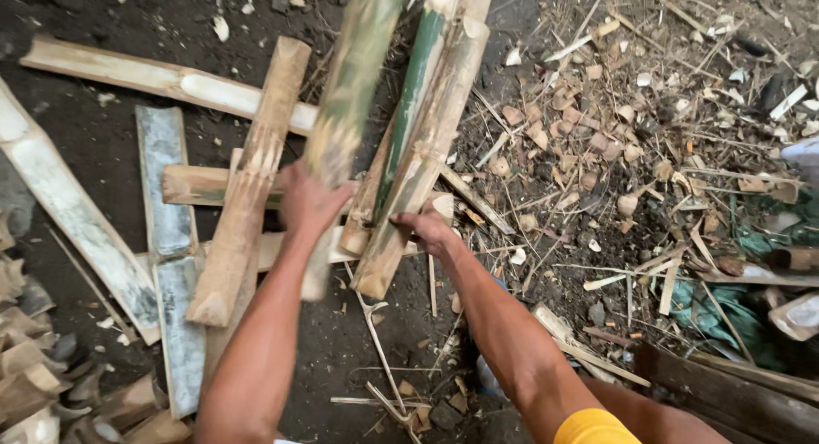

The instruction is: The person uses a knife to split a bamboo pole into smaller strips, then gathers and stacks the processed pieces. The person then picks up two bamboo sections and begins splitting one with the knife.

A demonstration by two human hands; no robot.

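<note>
We see the left hand point(309, 203) with its fingers wrapped tight around a blurry green bamboo slat point(345, 103). Just to the right of that slat, the right hand point(426, 231) pinches the low end of a pale split bamboo piece point(422, 162) — fingers closed on it. Left of the slat lies a brown bamboo piece point(247, 184) on dark ground. Far right of the slat — dry chips and straw point(614, 128).

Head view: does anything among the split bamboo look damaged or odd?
The bamboo slat in the left hand is motion-blurred. The right hand grips another split piece. Slats lie crisscrossed on dirt strewn with chips. Otherwise nothing stands out.
</note>
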